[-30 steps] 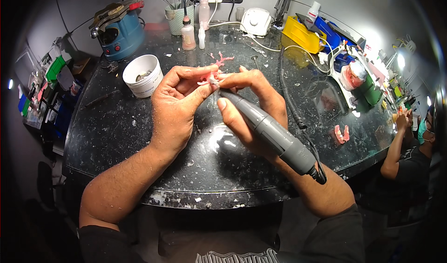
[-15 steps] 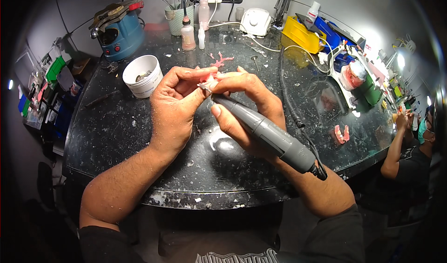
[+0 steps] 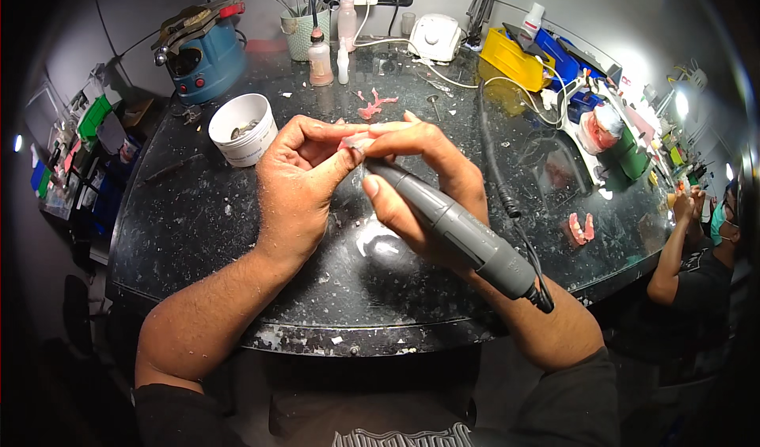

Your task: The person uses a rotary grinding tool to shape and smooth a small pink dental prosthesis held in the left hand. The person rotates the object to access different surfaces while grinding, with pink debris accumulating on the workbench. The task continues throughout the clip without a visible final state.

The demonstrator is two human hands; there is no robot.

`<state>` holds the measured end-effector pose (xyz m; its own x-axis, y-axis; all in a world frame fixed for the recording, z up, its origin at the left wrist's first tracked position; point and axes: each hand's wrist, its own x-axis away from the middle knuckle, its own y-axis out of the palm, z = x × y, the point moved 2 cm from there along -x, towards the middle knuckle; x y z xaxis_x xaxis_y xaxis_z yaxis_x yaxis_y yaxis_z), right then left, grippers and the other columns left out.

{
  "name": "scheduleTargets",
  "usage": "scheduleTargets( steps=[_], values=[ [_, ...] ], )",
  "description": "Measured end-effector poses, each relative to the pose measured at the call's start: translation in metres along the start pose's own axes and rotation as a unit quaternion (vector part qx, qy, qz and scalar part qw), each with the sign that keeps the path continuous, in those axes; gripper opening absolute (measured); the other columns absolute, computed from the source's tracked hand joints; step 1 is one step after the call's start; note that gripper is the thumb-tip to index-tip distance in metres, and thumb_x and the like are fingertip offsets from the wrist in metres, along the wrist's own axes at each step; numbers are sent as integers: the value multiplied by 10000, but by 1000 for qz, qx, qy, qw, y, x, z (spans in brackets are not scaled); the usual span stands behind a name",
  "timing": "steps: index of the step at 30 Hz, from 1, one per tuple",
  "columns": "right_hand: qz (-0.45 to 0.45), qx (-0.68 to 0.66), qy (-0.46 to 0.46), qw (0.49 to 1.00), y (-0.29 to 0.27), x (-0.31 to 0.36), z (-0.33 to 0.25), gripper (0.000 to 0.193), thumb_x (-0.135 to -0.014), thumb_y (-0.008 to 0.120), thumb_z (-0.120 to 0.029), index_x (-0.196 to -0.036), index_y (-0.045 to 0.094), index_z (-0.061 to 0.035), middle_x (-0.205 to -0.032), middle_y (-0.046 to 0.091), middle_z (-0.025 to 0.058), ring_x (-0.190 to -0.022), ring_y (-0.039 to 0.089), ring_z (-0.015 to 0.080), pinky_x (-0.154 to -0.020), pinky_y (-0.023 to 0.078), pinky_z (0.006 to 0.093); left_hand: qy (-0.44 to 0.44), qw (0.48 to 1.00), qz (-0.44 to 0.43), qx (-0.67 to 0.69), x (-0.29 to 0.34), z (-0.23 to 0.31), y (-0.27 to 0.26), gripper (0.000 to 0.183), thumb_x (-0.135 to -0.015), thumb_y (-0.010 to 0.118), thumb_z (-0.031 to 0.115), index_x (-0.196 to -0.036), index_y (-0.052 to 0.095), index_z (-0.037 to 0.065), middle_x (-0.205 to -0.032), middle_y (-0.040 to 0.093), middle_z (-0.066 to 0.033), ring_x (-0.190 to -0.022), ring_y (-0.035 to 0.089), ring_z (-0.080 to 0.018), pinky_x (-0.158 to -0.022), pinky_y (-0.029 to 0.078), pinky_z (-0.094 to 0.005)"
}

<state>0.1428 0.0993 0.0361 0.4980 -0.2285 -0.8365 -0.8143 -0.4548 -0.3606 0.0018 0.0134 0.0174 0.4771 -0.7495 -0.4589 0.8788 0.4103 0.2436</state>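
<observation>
My left hand [image 3: 297, 182] is closed, with its fingers and thumb pinching a small pink-and-white denture piece [image 3: 356, 142] above the table. Fingers cover most of that piece, so its full shape is hidden. My right hand [image 3: 431, 158] grips a dark grey rotary handpiece [image 3: 451, 224], which slants from the piece down toward my right forearm. Its front end points at the denture piece; the bur and any contact are hard to make out. The right fingertips meet the left ones around the piece. A black cord [image 3: 529, 249] runs from the handpiece's rear end.
A white tub [image 3: 241, 134] with small things in it stands left of my hands. Pink branching scrap [image 3: 376, 103] lies beyond them, a pink denture [image 3: 581, 229] to the right. A blue machine [image 3: 202, 59], bottles [image 3: 320, 61] and a yellow bin [image 3: 514, 58] line the back. Another person [image 3: 697, 249] sits far right.
The denture piece has turned in my fingers and shows less white. The handpiece's rear end has dipped slightly toward me, and its cord has shifted.
</observation>
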Motion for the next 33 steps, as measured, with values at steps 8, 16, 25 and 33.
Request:
scheduleTargets(
  steps=[8,16,25,33],
  values=[
    [-14,-21,22,999,1,2,-2,267,-838,707,-68,-1096,644,-31,-1079,685,99,-1078,654,228,-1131,355,496,0,1000,13,13,1,-5,-2,137,-901,685,-57,-967,581,3,-1048,705,-141,-1006,682,-168,-953,542,-303],
    [9,-17,18,1000,0,0,-2,291,-804,739,-72,-1073,634,-37,-968,655,106,-896,662,224,-839,522,323,-3,1000,14,3,0,-3,-3,113,-909,684,-43,-959,596,9,-1005,702,-107,-983,679,-150,-918,548,-293],
    [98,-75,76,989,0,4,2,266,-837,750,-90,-1067,638,-17,-991,655,105,-919,666,172,-841,530,301,-8,1000,-10,14,0,-3,2,118,-913,703,3,-1010,637,17,-1017,705,-63,-995,666,-124,-938,523,-278],
    [87,-137,125,979,-4,2,-3,219,-853,705,-52,-1054,626,-16,-980,648,90,-882,670,148,-813,537,290,-45,999,-3,-7,-2,-5,3,290,-930,684,21,-1219,660,12,-1089,706,-75,-1014,658,-126,-960,516,-280]
  ],
)
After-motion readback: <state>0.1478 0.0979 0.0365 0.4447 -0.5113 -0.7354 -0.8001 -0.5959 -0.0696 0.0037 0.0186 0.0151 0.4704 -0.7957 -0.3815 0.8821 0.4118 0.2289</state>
